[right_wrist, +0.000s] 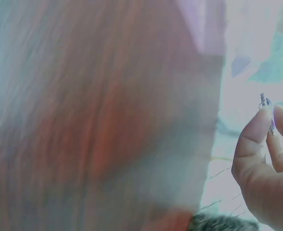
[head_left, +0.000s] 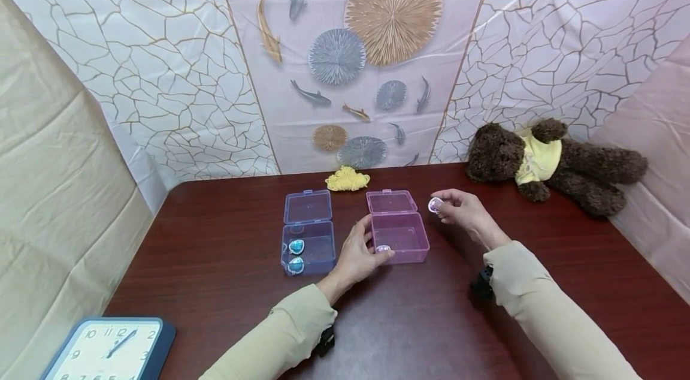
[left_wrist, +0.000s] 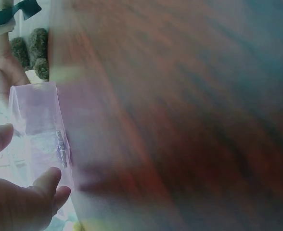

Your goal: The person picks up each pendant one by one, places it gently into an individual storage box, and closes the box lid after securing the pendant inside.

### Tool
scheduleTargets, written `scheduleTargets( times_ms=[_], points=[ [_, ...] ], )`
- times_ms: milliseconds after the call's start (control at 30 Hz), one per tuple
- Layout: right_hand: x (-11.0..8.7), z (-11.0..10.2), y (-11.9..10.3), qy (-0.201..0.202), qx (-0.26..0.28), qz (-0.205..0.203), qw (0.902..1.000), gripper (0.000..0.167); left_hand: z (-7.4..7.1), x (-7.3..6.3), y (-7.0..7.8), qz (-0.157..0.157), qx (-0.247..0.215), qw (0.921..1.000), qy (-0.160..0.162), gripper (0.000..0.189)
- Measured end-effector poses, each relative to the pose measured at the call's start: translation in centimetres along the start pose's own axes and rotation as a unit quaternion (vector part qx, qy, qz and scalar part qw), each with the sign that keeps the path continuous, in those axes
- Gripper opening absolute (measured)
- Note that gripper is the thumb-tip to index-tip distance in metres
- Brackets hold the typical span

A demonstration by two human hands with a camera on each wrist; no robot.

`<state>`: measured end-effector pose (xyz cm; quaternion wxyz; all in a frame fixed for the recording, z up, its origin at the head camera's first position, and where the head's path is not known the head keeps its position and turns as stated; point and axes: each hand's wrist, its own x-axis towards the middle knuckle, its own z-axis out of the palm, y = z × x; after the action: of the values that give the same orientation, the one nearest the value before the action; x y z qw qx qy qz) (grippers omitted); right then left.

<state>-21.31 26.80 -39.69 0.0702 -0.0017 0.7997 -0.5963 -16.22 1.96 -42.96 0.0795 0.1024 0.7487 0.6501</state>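
A pink plastic box (head_left: pixel 401 255) stands on the table with its hinged lid tipped back. My left hand (head_left: pixel 353 257) holds its left side, thumb at the front wall and fingers along the side. Inside, near that thumb, lies a small purple gem ornament (head_left: pixel 383 249) with a pale beaded rim, partly hidden. Just right of the box, my right hand (head_left: pixel 465 212) pinches a similar purple gem ornament (head_left: pixel 434 205) between thumb and fingers, raised above the tabletop. A blue plastic box (head_left: pixel 318 269), also with its lid back, contains two turquoise gem ornaments (head_left: pixel 296 247).
Behind the boxes sits a yellow yarn-like bundle (head_left: pixel 347 179). A brown teddy bear (head_left: pixel 584 167) in a yellow top lies at the back right. The blue-framed clock (head_left: pixel 115 347) is at the front left. Patterned cloth (head_left: pixel 345 110) hangs behind the dark wooden table (head_left: pixel 215 260).
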Motion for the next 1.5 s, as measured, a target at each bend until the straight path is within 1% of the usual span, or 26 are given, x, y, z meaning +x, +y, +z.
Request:
scheduleTargets(
  times_ms=[133,267,400,567,767,900,1000,1167,1367,1500],
  points=[
    [-0.4,0.9,-1.3,-0.015,0.045,-0.007,0.9989,0.041,0.0,0.1,0.0,0.002,0.001,1.0000,0.001,0.083],
    [-0.8,2.2,-2.5,-0.031,0.069,-0.004,0.9971,0.036,0.0,0.0,0.0,0.003,0.008,1.0000,0.003,0.083],
    [-1.0,3.6,-3.3,-0.050,0.088,0.004,0.9948,0.031,0.0,0.1,-0.2,0.007,0.003,1.0000,0.001,0.083],
    [-1.2,5.2,-3.6,-0.076,0.103,0.013,0.9917,0.033,0.1,0.2,-0.1,0.010,-0.001,0.9999,0.000,0.083],
    [-1.3,6.8,-3.4,-0.103,0.103,0.024,0.9890,0.034,0.1,0.2,-0.1,0.009,0.002,1.0000,0.000,0.083],
    [-1.2,7.6,-3.1,-0.112,0.090,0.024,0.9894,0.032,0.1,0.2,-0.1,0.006,0.009,0.9999,0.002,0.083],
    [-1.1,8.2,-2.8,-0.109,0.068,0.027,0.9913,0.029,0.1,0.2,-0.1,0.005,0.008,1.0000,0.002,0.083],
    [-0.9,9.1,-2.7,-0.103,0.031,0.025,0.9938,0.026,0.1,0.1,-0.2,0.016,0.009,0.9998,0.002,0.082],
    [-0.9,9.7,-2.5,-0.098,-0.002,0.016,0.9951,0.024,0.1,0.1,-0.1,0.009,0.017,0.9998,0.000,0.082],
    [-0.9,10.0,-2.4,-0.087,-0.030,0.013,0.9956,0.023,0.1,0.0,0.0,0.011,0.025,0.9996,0.001,0.082]
  ],
)
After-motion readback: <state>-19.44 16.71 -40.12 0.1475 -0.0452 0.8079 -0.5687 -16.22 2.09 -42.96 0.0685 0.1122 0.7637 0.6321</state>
